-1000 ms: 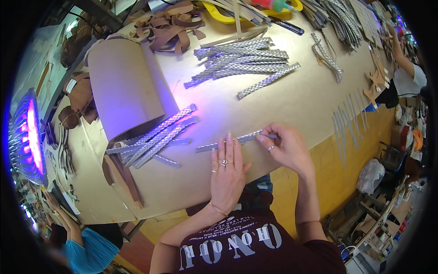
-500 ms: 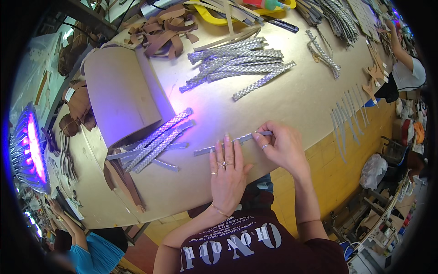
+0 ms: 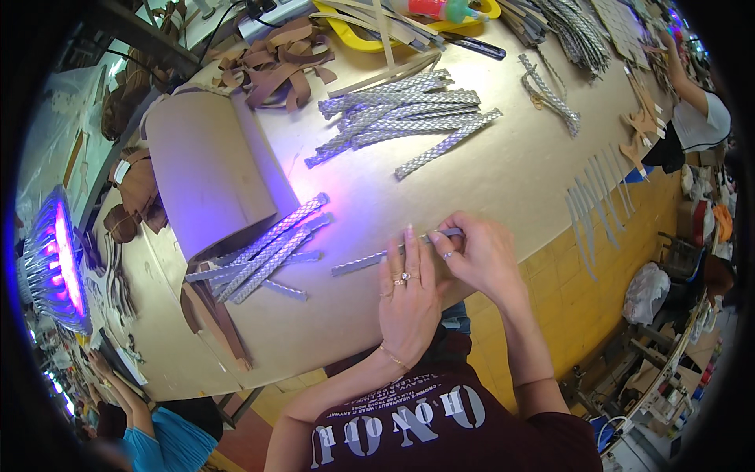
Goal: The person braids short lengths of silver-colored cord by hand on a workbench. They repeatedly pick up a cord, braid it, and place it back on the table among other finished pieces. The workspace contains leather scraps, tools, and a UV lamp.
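Note:
A narrow silver-grey braided strap point(image 3: 358, 262) lies slantwise on the table near its front edge. My left hand point(image 3: 409, 287) rests flat across the strap's middle, fingers stretched out. At the strap's right end, my right hand point(image 3: 476, 248) pinches it between thumb and fingers. To the left, several braided silver straps point(image 3: 275, 248) stick out from under a curved tan board point(image 3: 206, 165), lit violet by a lamp point(image 3: 63, 259). Farther back lies a pile of silver braided straps point(image 3: 401, 114).
Brown leather strips point(image 3: 275, 63) are heaped at the back left. A yellow tray point(image 3: 354, 35) holds strips and a bottle, with a cutter knife point(image 3: 476, 47) beside it. Thin strips point(image 3: 598, 197) hang along the right edge. Two other people work nearby, at left and far right.
My left hand has slid to the right along the strap, nearer my right hand. My right hand still pinches the strap's end. The whole view has shifted slightly.

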`<state>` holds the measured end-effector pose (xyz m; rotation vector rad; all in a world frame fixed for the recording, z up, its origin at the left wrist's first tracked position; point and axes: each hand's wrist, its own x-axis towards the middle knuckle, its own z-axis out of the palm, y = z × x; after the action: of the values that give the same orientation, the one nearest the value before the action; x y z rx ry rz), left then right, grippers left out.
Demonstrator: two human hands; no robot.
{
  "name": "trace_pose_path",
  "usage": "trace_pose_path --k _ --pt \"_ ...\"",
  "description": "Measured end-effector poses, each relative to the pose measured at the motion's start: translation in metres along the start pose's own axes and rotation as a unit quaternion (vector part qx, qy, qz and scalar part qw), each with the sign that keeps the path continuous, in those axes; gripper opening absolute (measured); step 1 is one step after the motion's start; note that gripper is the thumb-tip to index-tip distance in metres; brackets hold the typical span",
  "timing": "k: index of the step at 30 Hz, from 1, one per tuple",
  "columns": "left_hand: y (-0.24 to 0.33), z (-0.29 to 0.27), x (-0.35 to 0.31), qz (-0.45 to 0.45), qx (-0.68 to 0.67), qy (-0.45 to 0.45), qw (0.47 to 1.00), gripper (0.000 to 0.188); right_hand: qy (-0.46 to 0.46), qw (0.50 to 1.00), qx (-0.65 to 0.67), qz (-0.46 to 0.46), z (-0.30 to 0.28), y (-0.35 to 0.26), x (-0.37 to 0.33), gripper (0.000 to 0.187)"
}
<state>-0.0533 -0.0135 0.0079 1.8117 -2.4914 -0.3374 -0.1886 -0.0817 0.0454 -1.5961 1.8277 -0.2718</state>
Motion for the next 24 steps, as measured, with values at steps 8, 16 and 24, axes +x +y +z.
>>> trace_pose_path --k 8,16,24 --pt "-0.002 0.005 0.003 0.019 -0.031 0.007 0.999 0.076 0.023 0.964 0.254 0.069 0.007 0.019 -0.001 0.018" --pt "-0.002 0.002 0.004 0.022 -0.036 -0.013 0.999 0.076 0.050 0.983 0.174 0.042 0.001 0.016 -0.001 0.015" --pt "0.001 0.002 0.005 0.024 -0.019 -0.016 0.999 0.074 0.083 0.987 0.133 0.017 0.005 0.016 0.000 0.016"
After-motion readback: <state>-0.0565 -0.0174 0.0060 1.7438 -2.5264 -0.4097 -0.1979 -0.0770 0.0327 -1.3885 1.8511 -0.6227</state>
